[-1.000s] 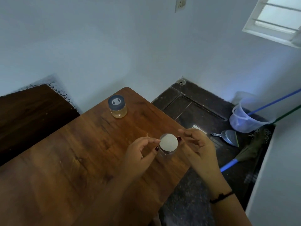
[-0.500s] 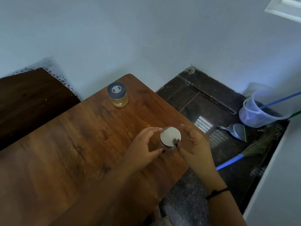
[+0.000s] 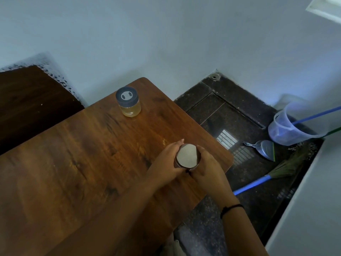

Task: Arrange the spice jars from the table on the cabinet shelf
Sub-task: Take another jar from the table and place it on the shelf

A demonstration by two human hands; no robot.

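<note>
Half a second ago your fingertips only touched around the lid. Now your left hand (image 3: pixel 166 163) and right hand (image 3: pixel 206 167) both curl round the sides of the small round jar with the flat silver lid (image 3: pixel 186 156), which stands on the brown wooden bench (image 3: pixel 73 154). Your hands hide its contents. At 11 o'clock from it, well apart, the clear glass jar with the grey-blue lid (image 3: pixel 128 101) holds a pale yellow fill. The bench's edge runs near your right hand at 3 o'clock, and bare bench spreads toward 9 o'clock. On the floor at 2 o'clock, a translucent plastic bucket (image 3: pixel 287 130) holds a blue handle.
</note>
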